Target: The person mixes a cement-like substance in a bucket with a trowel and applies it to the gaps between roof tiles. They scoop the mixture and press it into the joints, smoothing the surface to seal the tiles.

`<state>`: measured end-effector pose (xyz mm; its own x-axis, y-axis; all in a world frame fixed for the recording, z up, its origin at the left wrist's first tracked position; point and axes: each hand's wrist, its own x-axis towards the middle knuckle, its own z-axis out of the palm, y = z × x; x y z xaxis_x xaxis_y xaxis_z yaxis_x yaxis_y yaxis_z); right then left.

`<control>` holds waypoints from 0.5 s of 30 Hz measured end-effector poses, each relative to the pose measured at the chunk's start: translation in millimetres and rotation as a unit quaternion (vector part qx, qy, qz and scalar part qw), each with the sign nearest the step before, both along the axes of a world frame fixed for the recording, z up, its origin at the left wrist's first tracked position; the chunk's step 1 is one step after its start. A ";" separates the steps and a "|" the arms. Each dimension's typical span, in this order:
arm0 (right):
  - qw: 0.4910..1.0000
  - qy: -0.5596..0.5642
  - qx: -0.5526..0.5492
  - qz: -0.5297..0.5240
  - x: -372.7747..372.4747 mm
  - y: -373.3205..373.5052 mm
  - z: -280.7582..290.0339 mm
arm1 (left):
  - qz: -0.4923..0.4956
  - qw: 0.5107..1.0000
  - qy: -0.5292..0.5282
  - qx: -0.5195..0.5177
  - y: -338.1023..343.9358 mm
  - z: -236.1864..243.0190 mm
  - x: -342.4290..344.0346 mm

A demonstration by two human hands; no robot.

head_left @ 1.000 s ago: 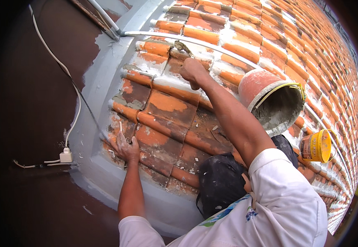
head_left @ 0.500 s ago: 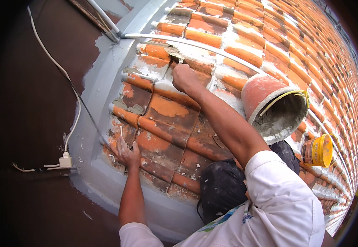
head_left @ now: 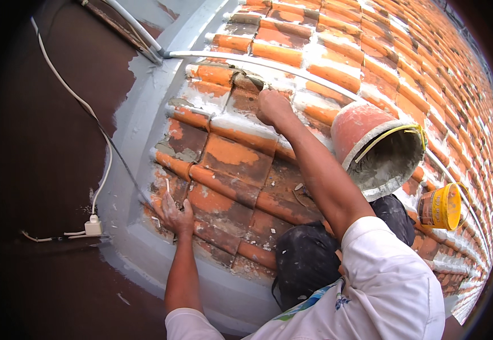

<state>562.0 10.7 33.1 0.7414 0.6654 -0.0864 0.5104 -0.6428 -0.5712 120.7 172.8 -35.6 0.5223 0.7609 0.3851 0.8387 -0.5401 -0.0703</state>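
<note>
My right hand (head_left: 275,107) grips a small trowel (head_left: 249,81) at a joint in the upper tiles, where grey mortar shows; the trowel's handle is mostly hidden. My left hand (head_left: 176,212) rests with fingers apart on a weathered orange-brown roof tile (head_left: 212,192), beside a thin white piece (head_left: 168,184). Right of my right forearm, a pinkish bucket (head_left: 353,127) crusted with grey mortar lies tilted, its yellow handle against the rim.
A yellow pail (head_left: 445,205) sits farther right. A white pipe (head_left: 280,65) crosses the tiles. Grey-coated flashing (head_left: 122,170) borders a dark brown wall (head_left: 48,158) carrying cables and a white connector (head_left: 93,225). My dark-clad knees (head_left: 306,260) are on the tiles.
My right hand and the trowel came down-left onto the tile joint, then shifted right. The trowel's blade sits lower than a second ago. My left hand stays on the same tile.
</note>
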 end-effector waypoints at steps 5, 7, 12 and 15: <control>0.999 0.022 -0.014 0.038 22.0 23.4 0.6 | -0.013 1.000 0.004 0.011 2.1 -0.3 -0.9; 0.998 0.031 -0.021 0.043 20.1 22.3 -0.6 | -0.005 1.000 0.009 0.008 2.5 -0.5 -0.7; 0.997 -0.005 -0.046 0.060 12.8 -2.9 1.3 | -0.011 1.000 0.008 0.016 2.5 -1.6 -0.3; 0.998 0.037 -0.040 0.024 21.8 -0.9 4.1 | -0.003 1.000 0.015 0.020 1.9 -3.1 -0.9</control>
